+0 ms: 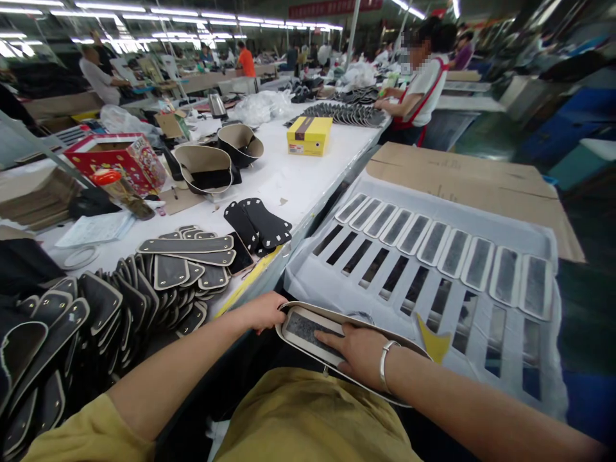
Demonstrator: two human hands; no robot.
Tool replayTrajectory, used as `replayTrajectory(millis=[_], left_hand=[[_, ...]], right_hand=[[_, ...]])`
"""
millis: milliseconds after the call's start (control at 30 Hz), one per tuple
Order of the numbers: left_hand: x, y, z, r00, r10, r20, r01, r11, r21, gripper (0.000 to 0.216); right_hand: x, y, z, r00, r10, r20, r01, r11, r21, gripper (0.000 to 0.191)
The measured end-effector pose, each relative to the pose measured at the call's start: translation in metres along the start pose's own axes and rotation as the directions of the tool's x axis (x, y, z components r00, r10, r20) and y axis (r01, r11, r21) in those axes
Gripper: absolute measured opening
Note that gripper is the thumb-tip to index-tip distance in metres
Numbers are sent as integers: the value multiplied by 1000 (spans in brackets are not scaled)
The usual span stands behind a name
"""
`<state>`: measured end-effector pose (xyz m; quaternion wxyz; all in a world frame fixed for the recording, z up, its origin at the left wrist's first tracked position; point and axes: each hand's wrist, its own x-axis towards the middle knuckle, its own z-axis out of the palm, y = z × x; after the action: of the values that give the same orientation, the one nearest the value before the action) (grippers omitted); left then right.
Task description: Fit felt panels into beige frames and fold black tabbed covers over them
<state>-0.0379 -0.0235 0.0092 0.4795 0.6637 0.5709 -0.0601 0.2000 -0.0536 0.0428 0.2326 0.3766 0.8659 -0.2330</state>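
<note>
A beige leather panel (289,330) with a grey-black patch lies across my lap in front of the white stencil sheet (433,282). My left hand (264,311) grips the panel's left end, fingers curled round its edge. My right hand (353,350) lies flat on the panel with fingers stretched out, pressing the cream-rimmed patch (308,327); a silver bracelet (385,359) sits on that wrist. On the stencil sheet, several cream-rimmed grey patches (433,244) stand in a row above a row of dark slots.
Stacks of black leather pieces (96,308) cover the white table (298,179) at left. Curved shoe uppers (206,167), a yellow box (308,135) and a red box (120,160) stand farther back. Cardboard (462,179) lies behind the stencil. A person in a red apron (418,90) works at the table's far end.
</note>
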Motion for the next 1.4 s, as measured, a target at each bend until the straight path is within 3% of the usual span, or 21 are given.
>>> replayTrajectory(millis=[233, 433, 600, 800, 967, 1100, 1267, 1400], left_hand=[[5, 11, 6, 997, -41, -72, 50, 991, 126, 6], [-10, -2, 20, 999, -40, 23, 40, 999, 13, 22], [-15, -10, 27, 999, -36, 13, 37, 996, -82, 23], [-5, 2, 10, 987, 154, -46, -155, 988, -15, 27], [1, -3, 22, 993, 60, -99, -59, 998, 10, 38], [-6, -5, 31, 998, -16, -68, 16, 1000, 2, 38], [-12, -4, 22, 996, -85, -27, 85, 996, 9, 35], [-17, -7, 15, 999, -33, 18, 34, 998, -51, 39]], right_hand=[[-2, 0, 6, 999, 28, -38, -30, 999, -36, 66], [-5, 3, 14, 996, 26, -86, -25, 1000, 14, 65], [-2, 6, 17, 995, 7, -96, -7, 1000, 0, 66], [-2, 8, 14, 995, -17, -99, 15, 1000, -24, 66], [-3, 7, 19, 996, -13, -93, 12, 1000, -19, 67], [-3, 5, 20, 996, -24, -86, 23, 1000, -2, 68], [-3, 6, 18, 996, -30, -84, 30, 1000, 2, 67], [0, 8, 19, 996, -29, -84, 32, 999, 31, 67]])
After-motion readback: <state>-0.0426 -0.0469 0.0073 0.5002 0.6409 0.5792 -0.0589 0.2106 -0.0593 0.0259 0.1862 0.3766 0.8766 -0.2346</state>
